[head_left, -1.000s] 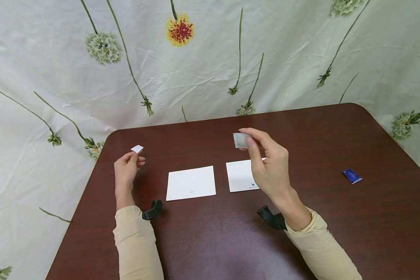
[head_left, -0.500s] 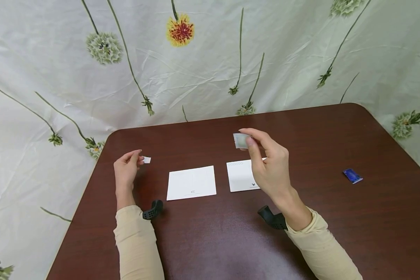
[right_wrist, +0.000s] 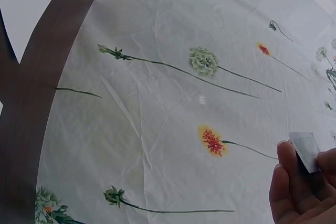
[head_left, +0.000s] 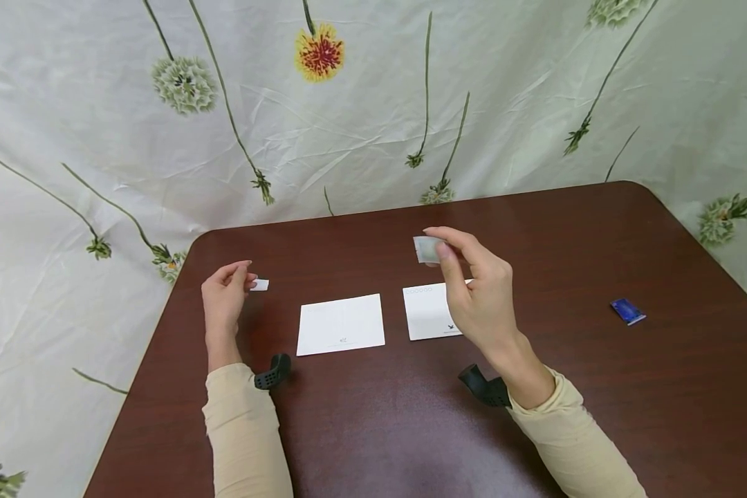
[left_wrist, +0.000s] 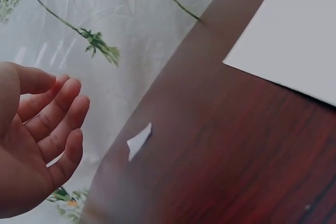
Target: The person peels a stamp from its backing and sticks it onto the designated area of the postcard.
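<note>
In the head view my right hand [head_left: 482, 294] is raised over a white envelope [head_left: 429, 311], pinching a small pale square piece [head_left: 426, 250] between thumb and fingers. The right wrist view shows a toothed edge along this piece [right_wrist: 304, 150]. My left hand [head_left: 225, 294] hovers at the table's left side with loosely bent fingers and holds nothing. Just beyond its fingertips a small white paper scrap [head_left: 261, 284] lies on the table; in the left wrist view this scrap [left_wrist: 139, 141] looks creased and lies apart from the hand [left_wrist: 39, 135].
A second white envelope [head_left: 341, 325] lies between the hands, small print at its lower edge. Farther right is a small glossy blue packet [head_left: 628, 311]. The brown table [head_left: 398, 429] has a flowered cloth [head_left: 373, 104] hanging behind it.
My left hand has let go of the white scrap, which dropped from its fingertips onto the table. The right hand stays in place with its pale piece.
</note>
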`<control>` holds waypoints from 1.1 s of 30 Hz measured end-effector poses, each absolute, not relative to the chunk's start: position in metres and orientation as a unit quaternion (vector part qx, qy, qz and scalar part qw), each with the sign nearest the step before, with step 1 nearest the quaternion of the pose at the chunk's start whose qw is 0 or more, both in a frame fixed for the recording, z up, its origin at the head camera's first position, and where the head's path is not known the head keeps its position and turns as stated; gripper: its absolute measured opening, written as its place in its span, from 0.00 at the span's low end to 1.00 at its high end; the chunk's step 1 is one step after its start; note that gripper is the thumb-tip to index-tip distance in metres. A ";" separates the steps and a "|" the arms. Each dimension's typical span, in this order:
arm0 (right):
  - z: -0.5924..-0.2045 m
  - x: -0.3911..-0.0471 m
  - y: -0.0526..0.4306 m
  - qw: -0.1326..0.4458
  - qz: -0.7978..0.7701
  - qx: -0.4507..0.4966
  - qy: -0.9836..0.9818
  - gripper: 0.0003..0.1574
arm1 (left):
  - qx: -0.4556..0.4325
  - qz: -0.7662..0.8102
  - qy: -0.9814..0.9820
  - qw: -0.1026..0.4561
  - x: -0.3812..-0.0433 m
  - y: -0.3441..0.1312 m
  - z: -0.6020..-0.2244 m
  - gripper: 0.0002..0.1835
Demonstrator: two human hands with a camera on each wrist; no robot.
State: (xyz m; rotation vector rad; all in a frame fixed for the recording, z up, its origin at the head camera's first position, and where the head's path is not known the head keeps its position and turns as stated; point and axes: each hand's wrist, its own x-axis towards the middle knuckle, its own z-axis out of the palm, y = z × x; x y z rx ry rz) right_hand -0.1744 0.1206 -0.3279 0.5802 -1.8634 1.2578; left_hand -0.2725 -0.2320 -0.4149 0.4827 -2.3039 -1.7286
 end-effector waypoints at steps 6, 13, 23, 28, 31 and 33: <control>-0.329 -0.176 0.121 0.396 0.496 0.232 -0.737 0.11 | 0.150 -0.590 -0.781 0.137 -0.270 -0.227 -0.399 0.15; -0.329 -0.176 0.121 0.394 0.498 0.236 -0.736 0.11 | 0.119 -0.593 -0.777 0.175 -0.264 -0.218 -0.375 0.14; -0.329 -0.177 0.121 0.391 0.498 0.237 -0.737 0.11 | 0.043 -0.567 -0.787 0.241 -0.244 -0.203 -0.343 0.13; -0.330 -0.177 0.122 0.390 0.499 0.237 -0.737 0.12 | -0.003 -0.584 -0.769 0.260 -0.235 -0.190 -0.329 0.11; -0.331 -0.177 0.122 0.391 0.498 0.236 -0.737 0.12 | -0.032 -0.578 -0.769 0.273 -0.228 -0.182 -0.321 0.10; -0.331 -0.177 0.122 0.392 0.497 0.235 -0.738 0.12 | -0.056 -0.572 -0.768 0.282 -0.223 -0.177 -0.316 0.11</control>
